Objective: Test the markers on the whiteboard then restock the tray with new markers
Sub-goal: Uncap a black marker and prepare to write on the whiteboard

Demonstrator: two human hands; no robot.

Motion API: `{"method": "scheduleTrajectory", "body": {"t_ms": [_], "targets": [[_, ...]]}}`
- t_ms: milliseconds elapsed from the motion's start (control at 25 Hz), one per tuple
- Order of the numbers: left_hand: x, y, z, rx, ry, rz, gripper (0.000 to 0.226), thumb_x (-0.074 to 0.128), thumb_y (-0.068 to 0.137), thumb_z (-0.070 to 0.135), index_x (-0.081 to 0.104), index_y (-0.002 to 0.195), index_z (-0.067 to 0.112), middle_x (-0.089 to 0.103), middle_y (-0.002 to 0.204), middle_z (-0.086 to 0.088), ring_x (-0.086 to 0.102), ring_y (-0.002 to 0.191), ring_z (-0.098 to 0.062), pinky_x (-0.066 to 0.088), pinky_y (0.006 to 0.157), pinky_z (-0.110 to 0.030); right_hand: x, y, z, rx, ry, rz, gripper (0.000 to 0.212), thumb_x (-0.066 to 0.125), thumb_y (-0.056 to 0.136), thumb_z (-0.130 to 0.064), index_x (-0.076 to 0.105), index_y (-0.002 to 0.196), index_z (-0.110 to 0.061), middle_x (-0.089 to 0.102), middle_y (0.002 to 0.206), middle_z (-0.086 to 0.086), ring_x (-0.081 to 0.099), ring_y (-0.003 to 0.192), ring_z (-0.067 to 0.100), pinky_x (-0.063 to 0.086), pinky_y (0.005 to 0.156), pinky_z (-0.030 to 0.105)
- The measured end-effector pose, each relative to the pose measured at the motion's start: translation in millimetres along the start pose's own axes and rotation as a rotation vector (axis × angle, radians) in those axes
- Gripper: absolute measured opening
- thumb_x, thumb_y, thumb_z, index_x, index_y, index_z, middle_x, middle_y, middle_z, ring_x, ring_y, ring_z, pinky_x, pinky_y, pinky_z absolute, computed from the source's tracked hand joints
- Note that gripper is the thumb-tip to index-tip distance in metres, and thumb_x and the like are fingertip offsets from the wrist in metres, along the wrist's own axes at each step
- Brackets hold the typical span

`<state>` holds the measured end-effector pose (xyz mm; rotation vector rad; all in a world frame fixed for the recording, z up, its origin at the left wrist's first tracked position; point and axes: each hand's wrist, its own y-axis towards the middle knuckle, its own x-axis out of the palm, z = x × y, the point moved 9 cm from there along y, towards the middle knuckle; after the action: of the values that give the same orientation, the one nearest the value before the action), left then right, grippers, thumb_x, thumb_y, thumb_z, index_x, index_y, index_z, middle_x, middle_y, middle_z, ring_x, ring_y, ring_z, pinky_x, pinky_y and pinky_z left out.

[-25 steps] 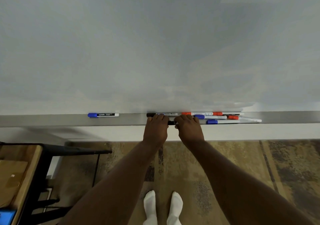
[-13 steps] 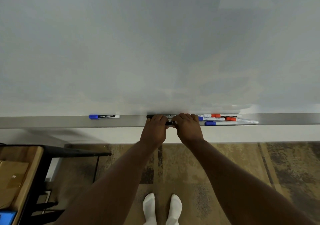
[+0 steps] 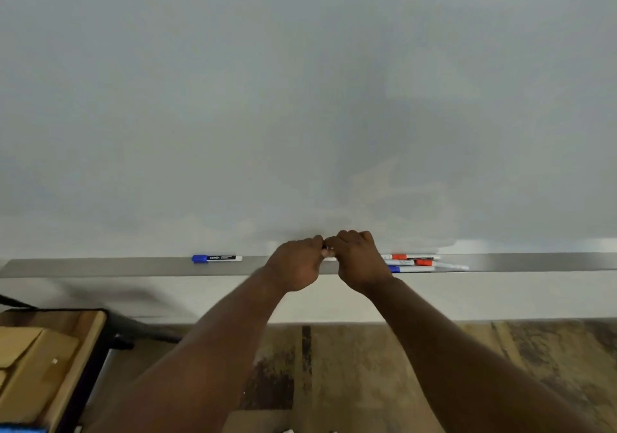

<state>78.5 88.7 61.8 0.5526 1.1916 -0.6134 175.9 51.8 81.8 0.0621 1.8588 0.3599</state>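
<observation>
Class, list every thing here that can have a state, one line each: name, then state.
Left hand: fingers curled round the held marker.
Right hand: fingers curled round the same marker.
Held marker: between both hands, mostly hidden; cap unclear.
Blue-capped marker: capped, lying alone on tray.
Marker cluster: lying together on tray, caps on.
Whiteboard: no ink marks visible.

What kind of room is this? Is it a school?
Probably a classroom or meeting room, though I can't be sure. There is a big whiteboard, a metal tray under it holding markers, and a wooden desk at the side. The left hand and right hand grip one marker.
</observation>
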Motion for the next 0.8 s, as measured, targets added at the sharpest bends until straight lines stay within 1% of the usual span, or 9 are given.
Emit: {"method": "scheduleTrajectory", "body": {"t_ms": [80, 120, 240, 360, 440, 560, 680, 720, 800], "targets": [[-28, 0, 9, 0.023, 0.028, 0.033, 0.026, 0.04, 0.103, 0.032, 0.054, 0.105, 0.01, 0.067, 0.089, -0.007, 0.063, 0.074, -0.029, 0.045, 0.064, -0.036, -24, 5, -9, -0.047, -0.013, 0.051, 0.039, 0.05, 0.068, -0.006, 0.068, 0.099, -0.022, 0.059, 0.08, -0.005, 0.056, 0.074, 0.021, 0.018, 0.07, 0.029], [-41, 0, 13, 0.028, 0.039, 0.042, 0.028, 0.039, 0.104, 0.033, 0.054, 0.105, 0.01, 0.067, 0.089, -0.008, 0.063, 0.074, -0.028, 0.045, 0.065, -0.036, -35, 8, -13, -0.067, -0.028, 0.069, 0.039, 0.051, 0.068, -0.006, 0.067, 0.098, -0.023, 0.058, 0.078, -0.006, 0.055, 0.073, 0.021, 0.019, 0.069, 0.03], [-78, 0, 22, 0.031, 0.083, 0.057, 0.033, 0.036, 0.105, 0.037, 0.055, 0.104, 0.01, 0.068, 0.087, -0.008, 0.061, 0.073, -0.026, 0.044, 0.063, -0.034, -67, 19, -25, -0.094, -0.06, 0.12, 0.032, 0.055, 0.074, -0.006, 0.066, 0.097, -0.024, 0.056, 0.077, -0.006, 0.054, 0.071, 0.021, 0.029, 0.068, 0.033], [-114, 2, 30, 0.042, 0.087, 0.086, 0.038, 0.034, 0.106, 0.04, 0.057, 0.104, 0.01, 0.068, 0.085, -0.007, 0.062, 0.072, -0.025, 0.044, 0.063, -0.034, -98, 29, -36, -0.116, -0.098, 0.146, 0.034, 0.056, 0.074, -0.003, 0.066, 0.099, -0.024, 0.057, 0.076, -0.005, 0.054, 0.07, 0.02, 0.033, 0.068, 0.033], [-140, 6, 31, 0.025, 0.068, 0.102, 0.044, 0.032, 0.105, 0.045, 0.06, 0.099, 0.012, 0.067, 0.08, -0.005, 0.061, 0.07, -0.023, 0.049, 0.064, -0.037, -123, 36, -40, -0.126, -0.133, 0.172, 0.033, 0.059, 0.077, -0.003, 0.067, 0.102, -0.024, 0.058, 0.077, -0.005, 0.054, 0.069, 0.02, 0.034, 0.068, 0.032], [-176, 10, 33, 0.009, 0.075, 0.149, 0.048, 0.029, 0.103, 0.053, 0.054, 0.087, 0.016, 0.059, 0.069, 0.0, 0.059, 0.064, -0.023, 0.046, 0.059, -0.037, -161, 46, -46, -0.151, -0.145, 0.221, 0.029, 0.061, 0.084, -0.007, 0.068, 0.106, -0.024, 0.062, 0.08, -0.004, 0.057, 0.071, 0.02, 0.029, 0.067, 0.031], [-218, 9, 41, 0.043, 0.063, 0.288, 0.047, 0.03, 0.098, 0.062, 0.047, 0.085, 0.021, 0.051, 0.061, 0.008, 0.052, 0.054, -0.014, 0.036, 0.049, -0.031, -201, 59, -57, -0.19, -0.141, 0.302, 0.024, 0.059, 0.091, -0.015, 0.068, 0.112, -0.023, 0.067, 0.087, -0.003, 0.061, 0.075, 0.021, 0.03, 0.069, 0.03], [-238, 7, 44, 0.06, 0.067, 0.359, 0.045, 0.031, 0.098, 0.062, 0.046, 0.086, 0.022, 0.051, 0.061, 0.008, 0.051, 0.052, -0.013, 0.034, 0.048, -0.029, -219, 62, -59, -0.182, -0.12, 0.356, 0.023, 0.058, 0.094, -0.019, 0.067, 0.115, -0.022, 0.07, 0.091, -0.003, 0.063, 0.077, 0.021, 0.033, 0.069, 0.03], [-286, 4, 49, 0.093, 0.059, 0.519, 0.035, 0.033, 0.098, 0.054, 0.047, 0.092, 0.022, 0.054, 0.066, 0.008, 0.052, 0.055, -0.015, 0.037, 0.051, -0.029, -257, 65, -56, -0.091, -0.013, 0.462, 0.019, 0.054, 0.099, -0.029, 0.063, 0.117, -0.026, 0.071, 0.095, -0.007, 0.064, 0.075, 0.022, 0.039, 0.067, 0.028]]}}
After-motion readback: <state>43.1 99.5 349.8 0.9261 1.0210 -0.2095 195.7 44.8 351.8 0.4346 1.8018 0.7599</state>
